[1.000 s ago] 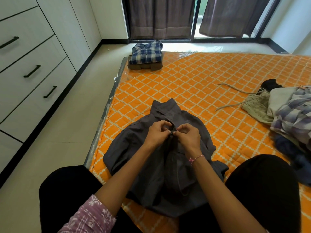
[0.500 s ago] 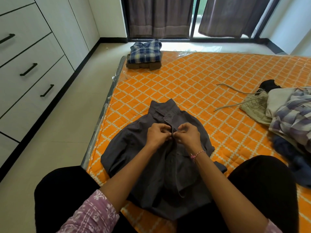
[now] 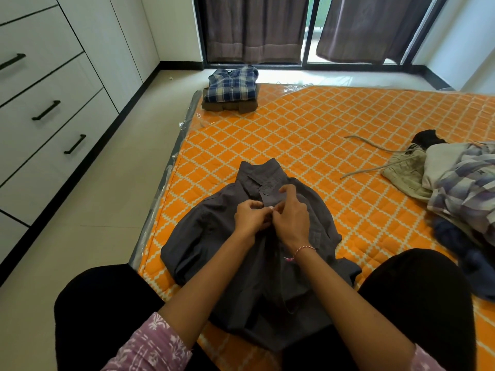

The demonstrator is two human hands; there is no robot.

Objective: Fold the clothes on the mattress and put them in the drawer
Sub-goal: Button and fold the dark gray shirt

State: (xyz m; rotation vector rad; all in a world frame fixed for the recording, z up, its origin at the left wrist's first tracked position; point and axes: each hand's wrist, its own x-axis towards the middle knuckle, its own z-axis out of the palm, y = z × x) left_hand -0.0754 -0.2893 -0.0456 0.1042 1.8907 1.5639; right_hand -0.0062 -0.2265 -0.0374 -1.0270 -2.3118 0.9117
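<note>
The grey shirt (image 3: pixel 214 236) runs collar-up at frame centre, both the left hand (image 3: pixel 250 218) and right hand (image 3: pixel 290 218) fingers pinching its button placket

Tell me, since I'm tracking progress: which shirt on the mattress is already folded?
The blue plaid shirt, stacked on a brown garment at the mattress's far left corner. The grey collared shirt lies spread, both hands at its placket.

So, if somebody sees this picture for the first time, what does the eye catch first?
Probably the orange mattress, then the grey shirt spread near its front edge. Both hands, left and right, pinch its front below the collar. A folded plaid shirt lies at the far corner.
</note>
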